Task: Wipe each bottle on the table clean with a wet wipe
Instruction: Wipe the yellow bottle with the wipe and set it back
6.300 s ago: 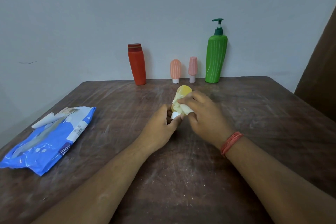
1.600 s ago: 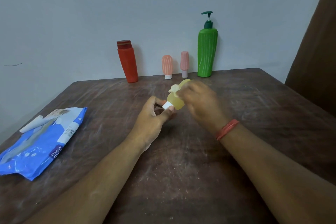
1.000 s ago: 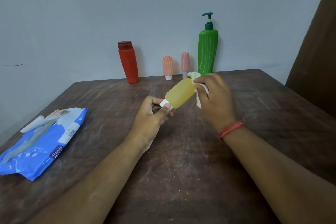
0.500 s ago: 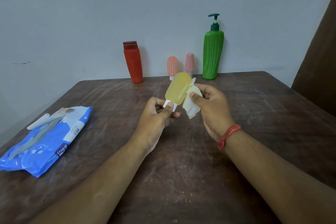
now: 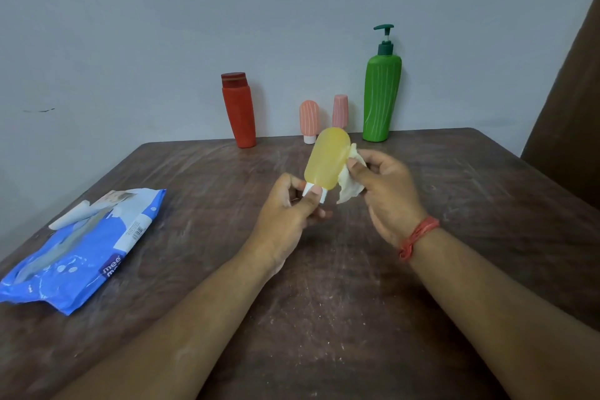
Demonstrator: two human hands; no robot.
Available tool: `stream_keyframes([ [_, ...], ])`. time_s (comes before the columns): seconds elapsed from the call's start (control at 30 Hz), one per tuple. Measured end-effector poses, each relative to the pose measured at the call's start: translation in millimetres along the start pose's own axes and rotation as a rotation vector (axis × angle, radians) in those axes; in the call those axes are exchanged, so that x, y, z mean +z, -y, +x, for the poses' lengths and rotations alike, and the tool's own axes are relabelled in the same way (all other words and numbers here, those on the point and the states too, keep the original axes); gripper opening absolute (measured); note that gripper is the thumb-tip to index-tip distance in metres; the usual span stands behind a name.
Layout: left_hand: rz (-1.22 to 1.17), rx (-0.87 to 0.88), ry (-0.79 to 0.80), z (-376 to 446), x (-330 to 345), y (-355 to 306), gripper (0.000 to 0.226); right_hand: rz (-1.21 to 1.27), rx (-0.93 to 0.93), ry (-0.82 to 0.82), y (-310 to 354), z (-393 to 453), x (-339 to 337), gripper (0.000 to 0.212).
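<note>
Yellow bottle mid-wipe, four more waiting

My left hand (image 5: pixel 285 214) pinches the small translucent yellow plastic bottle (image 5: pixel 328 157) by its white cap above the table; my right hand (image 5: pixel 386 191) grips the crumpled white wet wipe (image 5: pixel 349 187) against it. Red, two pink and green bottles stand untouched, I judge.

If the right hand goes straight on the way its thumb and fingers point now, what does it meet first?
The right hand holds a wet wipe and points left, toward the yellow bottle that the left hand pinches by its white cap. It would press the wipe onto the bottle's side first; they look already touching, though depth is unclear.
</note>
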State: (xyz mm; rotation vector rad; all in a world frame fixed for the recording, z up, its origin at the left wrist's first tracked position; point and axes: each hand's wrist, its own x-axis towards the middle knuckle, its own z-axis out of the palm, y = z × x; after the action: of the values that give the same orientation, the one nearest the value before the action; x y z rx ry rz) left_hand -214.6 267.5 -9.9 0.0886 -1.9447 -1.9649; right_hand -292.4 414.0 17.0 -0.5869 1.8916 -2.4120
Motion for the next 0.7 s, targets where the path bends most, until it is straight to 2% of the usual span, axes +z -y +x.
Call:
stream_keyframes([
  [0.1, 0.031, -0.001, -0.058, -0.2, -4.0, -2.9, 0.015, -0.254, 0.005, 0.156, -12.9, -12.1, 7.4, 0.014],
  [0.17, 0.054, 0.000, -0.085, 0.5, -8.7, -5.1, 0.015, -0.325, 0.006, 0.220, -14.8, -14.5, 11.5, 0.014],
  [0.33, 0.089, 0.015, -0.017, 1.3, -4.2, -3.8, 0.016, -0.147, -0.137, -0.065, 5.5, 0.1, 3.8, 0.024],
  [0.47, 0.136, 0.013, 0.012, 3.4, -1.6, -0.5, 0.016, -0.139, -0.143, -0.108, 2.3, -0.3, 0.2, 0.026],
  [0.6, 0.140, 0.011, 0.035, 2.4, -3.1, 1.2, 0.014, -0.005, -0.101, -0.165, 2.3, 5.4, 1.1, 0.023],
  [0.7, 0.143, 0.022, 0.024, 2.3, -3.0, 0.6, 0.014, 0.002, -0.046, -0.097, -2.8, 2.3, 2.4, 0.020],
])
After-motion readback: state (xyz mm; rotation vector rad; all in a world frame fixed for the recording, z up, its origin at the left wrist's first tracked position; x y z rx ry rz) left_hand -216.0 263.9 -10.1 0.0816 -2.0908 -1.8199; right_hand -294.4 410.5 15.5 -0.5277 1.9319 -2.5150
